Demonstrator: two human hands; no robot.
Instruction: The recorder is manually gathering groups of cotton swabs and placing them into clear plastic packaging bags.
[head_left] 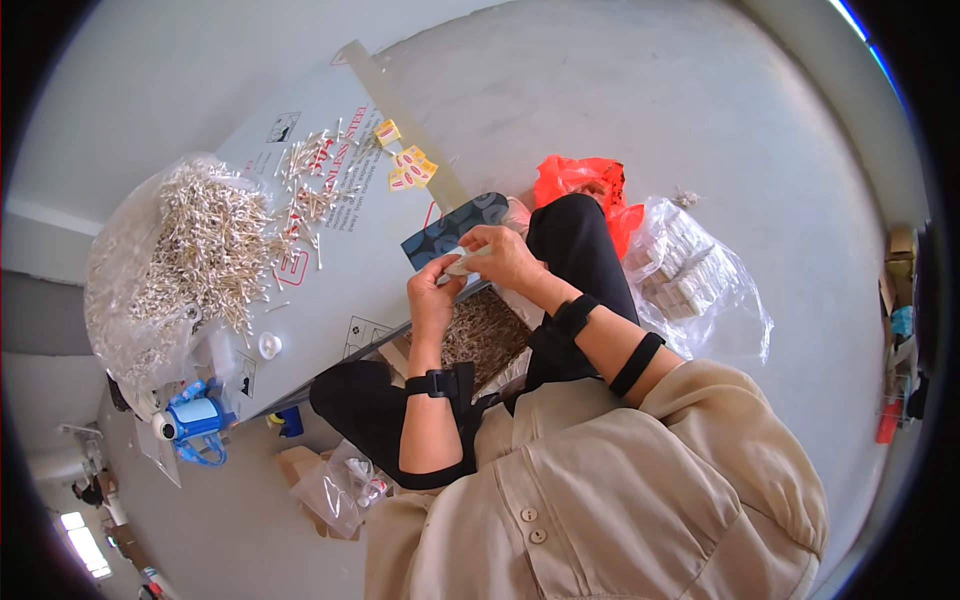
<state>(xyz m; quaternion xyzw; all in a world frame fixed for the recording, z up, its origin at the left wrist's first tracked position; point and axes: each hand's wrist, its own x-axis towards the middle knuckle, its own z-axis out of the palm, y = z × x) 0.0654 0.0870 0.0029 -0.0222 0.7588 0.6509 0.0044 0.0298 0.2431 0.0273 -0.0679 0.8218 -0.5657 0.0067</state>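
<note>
My left hand and my right hand meet above my lap, fingers pinched on a small whitish packet. Its contents are too small to make out. Just beyond it lies a dark blue patterned flat piece, partly hidden by the hands. Below my hands, between my legs, a container holds a mass of cotton swabs. To the left, a large heap of cotton swabs spills from a clear plastic bag on the table. Small yellow and red cards lie near the table's far edge.
On the table are loose swabs, a small white round object and a blue bottle. On the floor at right are a red plastic bag and a clear bag of white packs. Crumpled clear plastic lies lower left.
</note>
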